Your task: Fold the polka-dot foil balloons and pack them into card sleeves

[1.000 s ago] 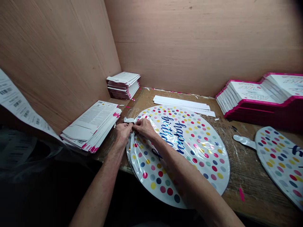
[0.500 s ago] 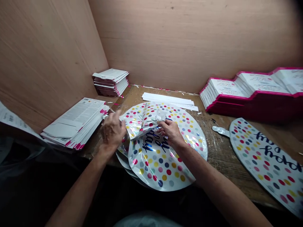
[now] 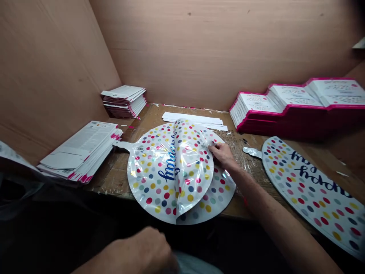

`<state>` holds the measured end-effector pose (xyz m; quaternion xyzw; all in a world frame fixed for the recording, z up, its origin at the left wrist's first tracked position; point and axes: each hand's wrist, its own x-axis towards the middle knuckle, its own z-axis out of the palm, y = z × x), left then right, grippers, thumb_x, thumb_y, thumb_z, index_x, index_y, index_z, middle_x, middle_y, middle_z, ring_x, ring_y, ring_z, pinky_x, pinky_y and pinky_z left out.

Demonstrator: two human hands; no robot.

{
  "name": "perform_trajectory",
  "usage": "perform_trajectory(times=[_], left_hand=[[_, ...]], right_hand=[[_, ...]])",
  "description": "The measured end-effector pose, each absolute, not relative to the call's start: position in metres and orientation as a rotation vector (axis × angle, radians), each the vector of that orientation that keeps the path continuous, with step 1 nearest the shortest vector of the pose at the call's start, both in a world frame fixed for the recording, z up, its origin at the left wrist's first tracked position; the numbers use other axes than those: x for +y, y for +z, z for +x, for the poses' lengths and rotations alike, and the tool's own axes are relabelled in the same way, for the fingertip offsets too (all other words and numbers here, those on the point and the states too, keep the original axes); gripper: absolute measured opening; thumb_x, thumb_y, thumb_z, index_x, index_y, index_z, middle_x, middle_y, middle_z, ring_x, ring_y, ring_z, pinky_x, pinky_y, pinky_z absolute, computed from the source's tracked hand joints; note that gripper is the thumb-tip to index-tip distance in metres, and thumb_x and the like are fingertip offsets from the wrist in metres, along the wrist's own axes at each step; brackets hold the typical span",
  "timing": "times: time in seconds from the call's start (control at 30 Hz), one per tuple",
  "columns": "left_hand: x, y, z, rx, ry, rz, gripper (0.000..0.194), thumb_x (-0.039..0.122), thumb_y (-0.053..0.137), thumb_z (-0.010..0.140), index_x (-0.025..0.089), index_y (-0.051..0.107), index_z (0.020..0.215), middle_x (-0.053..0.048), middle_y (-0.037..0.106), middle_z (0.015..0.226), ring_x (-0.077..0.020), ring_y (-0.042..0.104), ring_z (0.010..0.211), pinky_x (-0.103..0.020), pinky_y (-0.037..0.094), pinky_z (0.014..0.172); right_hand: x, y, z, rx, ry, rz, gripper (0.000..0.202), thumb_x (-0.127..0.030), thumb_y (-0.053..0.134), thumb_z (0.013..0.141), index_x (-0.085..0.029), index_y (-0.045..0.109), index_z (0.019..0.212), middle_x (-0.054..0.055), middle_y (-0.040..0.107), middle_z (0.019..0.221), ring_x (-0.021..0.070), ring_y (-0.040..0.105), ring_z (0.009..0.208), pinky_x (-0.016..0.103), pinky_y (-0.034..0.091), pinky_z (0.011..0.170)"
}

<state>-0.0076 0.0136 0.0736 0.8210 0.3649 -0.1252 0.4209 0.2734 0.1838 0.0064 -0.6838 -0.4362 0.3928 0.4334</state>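
Note:
A flat, uninflated foil balloon (image 3: 151, 179) with coloured dots and dark blue lettering lies in front of me, its right part folded back over toward the left. From its left side a narrow silver tail (image 3: 122, 145) sticks out. My right hand (image 3: 224, 155) is closed in a pinch on the right edge of the folded flap. Under that flap shows the dotted surface of a layer below. Low in the view, in front of the table edge, is my left hand (image 3: 142, 249), away from the balloon. It is blurred and its fingers are hidden.
Stacks of white printed cards (image 3: 81, 148) lie at the left, with another stack (image 3: 125, 99) in the back corner. White paper strips (image 3: 196, 121) lie behind the balloon. Pink-edged printed packs (image 3: 288, 101) stand back right, and more flat balloons (image 3: 310, 190) lie at right. Wooden panels (image 3: 171, 49) enclose the workspace.
The small folded bundle between my hands has opened out into a wide balloon with one fold. My left hand has left its left end and dropped toward me. My right hand still pinches it.

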Motion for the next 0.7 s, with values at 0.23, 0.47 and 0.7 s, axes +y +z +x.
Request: perform_trajectory(times=[0.23, 0.47, 0.7], left_hand=[[0.059, 0.06, 0.018, 1.719, -0.005, 1.839, 0.061, 0.067, 0.029, 0.09, 0.02, 0.06, 0.068, -0.006, 0.065, 0.067, -0.0224, 0.061, 0.071, -0.032, 0.036, 0.067], [0.029, 0.024, 0.043, 1.635, 0.114, 1.535, 0.047, 0.059, 0.053, 0.079, 0.019, 0.047, 0.054, 0.001, 0.05, 0.055, -0.0138, 0.047, 0.055, -0.026, 0.027, 0.054], [0.026, 0.042, 0.037, 1.06, 0.382, 0.746, 0.049, 0.06, 0.067, 0.071, 0.021, 0.041, 0.059, 0.012, 0.027, 0.039, -0.0036, 0.012, 0.037, -0.023, 0.005, 0.041]], right_hand=[[0.157, 0.014, 0.287, -1.723, 0.061, -1.76, 0.041, -0.031, 0.056, 0.087, -0.013, 0.06, 0.124, 0.016, 0.061, 0.122, 0.0294, 0.058, 0.112, 0.041, 0.048, 0.093], [0.167, -0.007, 0.266, -2.339, 0.148, -1.41, 0.034, -0.033, 0.05, 0.096, -0.014, 0.063, 0.122, 0.016, 0.061, 0.13, 0.0286, 0.056, 0.122, 0.044, 0.044, 0.104], [0.085, 0.006, 0.278, -2.116, 0.485, -1.061, 0.069, -0.062, 0.051, 0.092, -0.02, 0.043, 0.146, 0.015, 0.052, 0.144, 0.0292, 0.05, 0.132, 0.048, 0.046, 0.106]])
